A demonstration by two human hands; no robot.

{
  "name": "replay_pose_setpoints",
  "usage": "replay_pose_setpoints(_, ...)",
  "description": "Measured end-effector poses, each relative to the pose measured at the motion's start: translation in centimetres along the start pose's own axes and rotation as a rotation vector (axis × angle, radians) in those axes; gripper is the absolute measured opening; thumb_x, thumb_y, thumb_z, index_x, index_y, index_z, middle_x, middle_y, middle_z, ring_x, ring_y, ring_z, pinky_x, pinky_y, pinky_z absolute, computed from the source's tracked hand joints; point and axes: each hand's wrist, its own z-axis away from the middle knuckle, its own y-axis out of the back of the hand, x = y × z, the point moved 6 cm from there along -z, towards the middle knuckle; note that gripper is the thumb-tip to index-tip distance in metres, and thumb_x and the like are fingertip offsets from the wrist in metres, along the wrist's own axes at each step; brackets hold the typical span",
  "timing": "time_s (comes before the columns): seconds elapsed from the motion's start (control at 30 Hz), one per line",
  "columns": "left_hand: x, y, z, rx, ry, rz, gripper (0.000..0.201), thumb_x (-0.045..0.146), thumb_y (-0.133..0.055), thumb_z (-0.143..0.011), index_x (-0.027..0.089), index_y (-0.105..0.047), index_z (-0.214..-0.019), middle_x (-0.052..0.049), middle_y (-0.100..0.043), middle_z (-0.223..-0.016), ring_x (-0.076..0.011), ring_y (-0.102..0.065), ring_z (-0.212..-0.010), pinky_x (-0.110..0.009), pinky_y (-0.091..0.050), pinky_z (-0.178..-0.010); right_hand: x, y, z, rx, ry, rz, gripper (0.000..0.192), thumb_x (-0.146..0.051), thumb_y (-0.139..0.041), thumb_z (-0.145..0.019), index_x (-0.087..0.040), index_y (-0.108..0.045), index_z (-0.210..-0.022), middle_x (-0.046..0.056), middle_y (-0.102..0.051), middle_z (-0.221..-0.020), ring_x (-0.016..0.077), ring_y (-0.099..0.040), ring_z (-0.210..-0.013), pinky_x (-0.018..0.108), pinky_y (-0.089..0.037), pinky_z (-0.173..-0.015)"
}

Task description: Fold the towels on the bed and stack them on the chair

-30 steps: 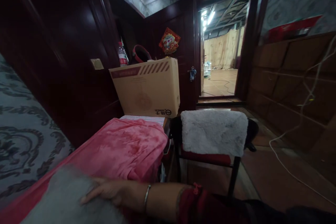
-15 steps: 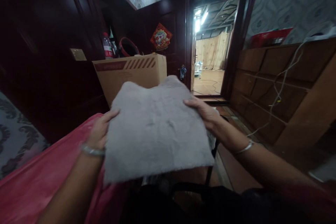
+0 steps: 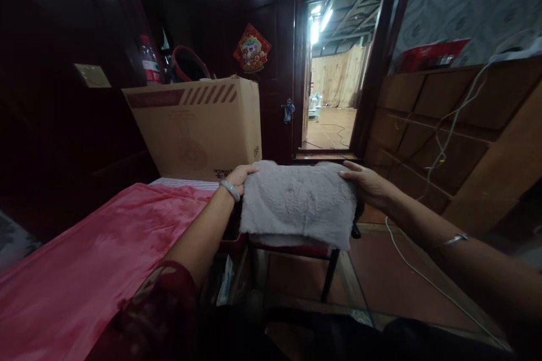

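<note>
My left hand [image 3: 240, 176] and right hand [image 3: 367, 185] each grip a far corner of the grey pad [image 3: 298, 203], fingers closed on its edge. The pad lies spread over the chair [image 3: 326, 262] at twelve o'clock, seemingly atop another. The laying looks nearly done; letting go remains, and the pink blanket [image 3: 97, 259] at nine o'clock lies untouched.

Dim room, glare through doorway [image 3: 332, 67], dark corners, edges warped
</note>
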Motion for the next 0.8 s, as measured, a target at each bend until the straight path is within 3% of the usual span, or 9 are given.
replay_pose_setpoints(0.13, -0.3, 0.6, 0.2, -0.017, -0.03, -0.014, 0.022, 0.005, -0.068, -0.06, 0.01, -0.071, -0.082, -0.007, -0.071, -0.071, -0.0165, -0.065, -0.06, -0.027, -0.054, -0.06, 0.8, 0.6, -0.5, 0.081, -0.072, -0.047, 0.078, -0.022, -0.075, -0.062, -0.02, -0.048, -0.135, 0.004, -0.066, -0.089, 0.0171, -0.062, -0.069, 0.027, -0.051, -0.055)
replay_pose_setpoints(0.27, 0.3, 0.5, 0.7, -0.045, -0.115, 0.002, 0.028, 0.007, -0.069, -0.058, 0.01, -0.072, -0.086, -0.007, -0.073, -0.08, -0.0161, -0.065, -0.067, -0.026, -0.053, -0.067, 0.1, 0.5, -0.9, 0.041, -0.003, 0.055, 0.073, -0.026, -0.072, -0.067, -0.021, -0.051, -0.136, 0.005, -0.065, -0.092, 0.0178, -0.061, -0.068, 0.029, -0.05, -0.055)
replay_pose_setpoints(0.5, 0.5, 1.8, 1.5, 0.257, -0.265, -0.026, 0.038, 0.002, -0.066, -0.059, 0.018, -0.068, -0.094, -0.003, -0.07, -0.09, -0.0155, -0.065, -0.082, -0.026, -0.051, -0.079, -0.3, 0.3, -0.9, -0.005, 0.023, 0.18, 0.062, -0.036, -0.073, -0.068, -0.021, -0.061, -0.127, 0.002, -0.066, -0.087, 0.0166, -0.058, -0.067, 0.029, -0.048, -0.058)
replay_pose_setpoints(0.67, 1.0, 1.6, 2.0, 0.241, -0.355, -0.16, 0.031, 0.005, -0.069, -0.057, 0.016, -0.069, -0.087, -0.003, -0.069, -0.085, -0.0166, -0.064, -0.084, -0.028, -0.049, -0.084, -1.6, 0.1, -0.8, 0.001, 0.24, 0.489, 0.051, -0.047, -0.066, -0.079, -0.023, -0.068, -0.123, 0.007, -0.07, -0.105, 0.0227, -0.063, -0.089, 0.037, -0.053, -0.078)
replay_pose_setpoints(0.8, 1.9, 2.0, 2.0, 0.317, -0.437, -0.376, 0.024, 0.008, -0.069, -0.06, 0.017, -0.07, -0.082, -0.003, -0.068, -0.078, -0.0196, -0.064, -0.082, -0.034, -0.05, -0.088, -2.7, 0.7, -0.5, 0.041, 0.372, 0.886, 0.042, -0.046, -0.061, -0.084, -0.023, -0.073, -0.118, 0.01, -0.071, -0.097, 0.027, -0.065, -0.087, 0.044, -0.052, -0.083)
